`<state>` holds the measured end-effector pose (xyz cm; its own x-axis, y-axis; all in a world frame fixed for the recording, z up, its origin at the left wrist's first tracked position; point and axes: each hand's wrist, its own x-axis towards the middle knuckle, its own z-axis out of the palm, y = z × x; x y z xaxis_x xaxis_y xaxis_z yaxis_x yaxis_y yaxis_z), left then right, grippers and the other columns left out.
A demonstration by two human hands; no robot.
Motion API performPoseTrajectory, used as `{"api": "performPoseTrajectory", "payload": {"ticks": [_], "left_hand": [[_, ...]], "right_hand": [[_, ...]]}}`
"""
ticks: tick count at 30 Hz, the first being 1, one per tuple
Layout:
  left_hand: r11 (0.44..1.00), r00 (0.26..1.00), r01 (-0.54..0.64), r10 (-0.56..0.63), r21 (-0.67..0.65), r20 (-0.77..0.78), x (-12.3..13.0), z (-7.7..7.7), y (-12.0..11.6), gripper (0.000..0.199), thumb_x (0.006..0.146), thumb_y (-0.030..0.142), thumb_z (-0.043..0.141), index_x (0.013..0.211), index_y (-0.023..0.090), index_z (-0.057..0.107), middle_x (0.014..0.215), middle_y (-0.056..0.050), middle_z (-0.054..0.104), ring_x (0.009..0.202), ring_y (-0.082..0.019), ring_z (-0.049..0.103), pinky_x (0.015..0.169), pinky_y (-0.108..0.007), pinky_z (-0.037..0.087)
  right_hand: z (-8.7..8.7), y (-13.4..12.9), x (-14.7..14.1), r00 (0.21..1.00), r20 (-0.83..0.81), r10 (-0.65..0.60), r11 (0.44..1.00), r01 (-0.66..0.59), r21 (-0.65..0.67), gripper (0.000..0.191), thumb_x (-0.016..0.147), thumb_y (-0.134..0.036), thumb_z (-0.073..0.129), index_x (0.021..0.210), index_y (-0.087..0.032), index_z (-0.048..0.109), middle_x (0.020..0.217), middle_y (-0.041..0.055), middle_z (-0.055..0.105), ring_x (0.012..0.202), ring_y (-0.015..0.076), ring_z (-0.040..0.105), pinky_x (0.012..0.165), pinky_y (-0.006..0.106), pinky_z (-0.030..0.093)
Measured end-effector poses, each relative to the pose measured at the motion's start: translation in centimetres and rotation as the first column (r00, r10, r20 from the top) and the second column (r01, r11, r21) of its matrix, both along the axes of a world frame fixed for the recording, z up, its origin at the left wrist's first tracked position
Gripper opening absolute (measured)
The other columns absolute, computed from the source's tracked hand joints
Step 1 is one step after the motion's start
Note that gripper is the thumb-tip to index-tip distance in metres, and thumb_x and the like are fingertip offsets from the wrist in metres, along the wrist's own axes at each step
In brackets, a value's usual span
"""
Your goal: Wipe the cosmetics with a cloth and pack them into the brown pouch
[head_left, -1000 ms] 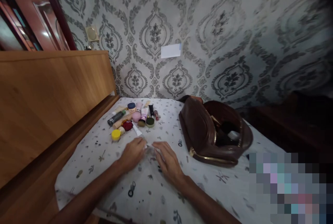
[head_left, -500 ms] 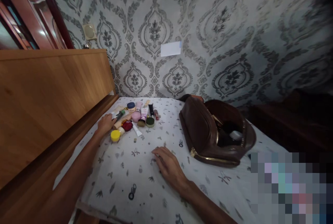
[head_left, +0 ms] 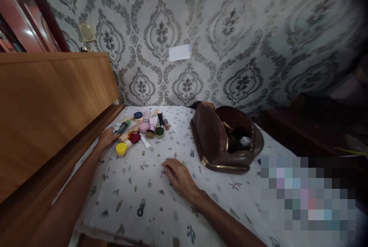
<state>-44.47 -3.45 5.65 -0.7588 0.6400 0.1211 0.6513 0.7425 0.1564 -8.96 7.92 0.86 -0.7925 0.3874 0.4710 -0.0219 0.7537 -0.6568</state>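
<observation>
At the left edge of a pile of cosmetics, my left hand (head_left: 107, 138) has its fingers closed at the end of a dark bottle with a green cap (head_left: 123, 126). A yellow-lidded jar (head_left: 121, 149), a dark red round item (head_left: 135, 137), a white tube (head_left: 145, 142), a pink round item (head_left: 144, 126) and a blue-lidded jar (head_left: 138, 116) lie close by. My right hand (head_left: 178, 175) rests on the patterned white sheet, fingers loosely bent and apart, holding nothing. To its right stands an unzipped brown leather bag (head_left: 212, 136) with a pale item inside.
A wooden board (head_left: 57, 101) runs along the left side. Behind the sheet (head_left: 155, 208) rises a patterned wall (head_left: 198, 28) with a white paper (head_left: 179, 52) and a switch (head_left: 87, 32). A pixelated patch covers the lower right.
The view has turned slightly right, so the scene sits further left. The green-capped bottle now shows more clearly and appears slightly raised at my left hand. My right hand stays on the sheet.
</observation>
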Motion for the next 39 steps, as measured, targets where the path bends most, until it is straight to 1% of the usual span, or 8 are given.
{"api": "performPoseTrajectory", "payload": {"ticks": [5,11,16,20,27,31,35,39], "left_hand": [[1.000,1.000,0.014,-0.015,-0.011,-0.009,0.3,1.0,-0.1,0.040,0.082,0.054,0.049,0.089,0.018,0.065,0.091,-0.010,0.073,0.085,-0.026,0.066,0.062,-0.027,0.044],[0.997,0.995,-0.046,0.051,0.060,-0.084,1.3,2.7,0.3,0.038,0.091,0.036,0.037,0.097,0.013,0.066,0.100,-0.018,0.072,0.095,-0.030,0.065,0.072,-0.031,0.047],[0.984,0.991,0.048,-0.026,0.171,-0.132,3.5,3.6,2.4,0.042,0.090,0.022,0.036,0.127,0.015,0.054,0.124,-0.014,0.065,0.111,-0.027,0.061,0.088,-0.032,0.046],[0.958,0.975,0.209,-0.188,0.196,-0.119,5.0,3.7,4.5,0.052,0.088,0.015,0.036,0.139,0.021,0.046,0.138,-0.002,0.058,0.120,-0.018,0.056,0.098,-0.025,0.042],[0.962,0.965,0.256,-0.248,0.095,-0.086,5.1,4.7,4.4,0.044,0.086,0.012,0.036,0.119,0.019,0.064,0.119,-0.002,0.069,0.109,-0.018,0.061,0.093,-0.026,0.045],[0.980,0.974,0.200,-0.198,0.009,-0.110,7.1,4.8,1.9,0.035,0.091,0.031,0.040,0.109,0.016,0.067,0.112,-0.012,0.069,0.103,-0.028,0.063,0.087,-0.036,0.048],[0.983,0.964,0.120,-0.149,-0.138,-0.220,11.0,2.9,-1.1,0.052,0.089,0.056,0.041,0.114,0.015,0.060,0.115,-0.018,0.062,0.103,-0.034,0.060,0.078,-0.040,0.050],[0.979,0.954,0.074,-0.125,-0.192,-0.272,13.0,1.3,-2.6,0.044,0.093,0.046,0.039,0.124,0.019,0.053,0.114,-0.015,0.061,0.102,-0.032,0.060,0.073,-0.037,0.050]], "right_hand": [[-0.2,-0.1,0.1,1.000,-0.006,-0.027,0.998,0.027,-0.061,0.019,0.085,-0.010,0.048,0.091,-0.018,0.065,0.084,0.0050,0.066,0.078,0.0175,0.059,0.074,0.030,0.047],[-0.6,0.3,-0.4,0.999,0.022,-0.031,0.945,0.037,-0.326,0.019,0.076,-0.010,0.052,0.082,-0.018,0.068,0.075,0.0014,0.065,0.069,0.0144,0.056,0.065,0.026,0.044],[-0.4,1.3,-2.1,0.997,0.057,0.057,0.762,-0.007,-0.648,0.012,0.073,-0.017,0.057,0.076,-0.017,0.068,0.062,-0.0012,0.061,0.058,0.0118,0.051,0.054,0.022,0.040],[-0.6,1.1,-2.7,0.999,-0.019,0.036,0.658,-0.038,-0.752,0.011,0.072,-0.024,0.058,0.074,-0.016,0.066,0.061,-0.0019,0.057,0.057,0.0112,0.049,0.054,0.022,0.041],[-0.9,0.3,-1.1,0.999,0.012,0.051,0.855,-0.038,-0.517,0.015,0.077,-0.023,0.052,0.077,-0.018,0.066,0.065,-0.0015,0.059,0.058,0.0114,0.046,0.055,0.023,0.036],[-0.7,0.3,-1.0,0.998,0.032,0.047,0.875,-0.026,-0.484,0.015,0.080,-0.022,0.051,0.078,-0.018,0.065,0.064,-0.0023,0.057,0.056,0.0110,0.045,0.054,0.023,0.034],[-0.6,0.1,-1.0,0.999,0.027,0.047,0.883,-0.029,-0.469,0.015,0.081,-0.023,0.051,0.079,-0.018,0.065,0.065,-0.0018,0.057,0.058,0.0116,0.045,0.054,0.023,0.035],[-0.5,-0.3,-0.9,0.999,0.021,0.033,0.897,-0.020,-0.441,0.014,0.081,-0.022,0.051,0.079,-0.018,0.064,0.067,-0.0009,0.058,0.061,0.0126,0.048,0.057,0.024,0.038]]}}
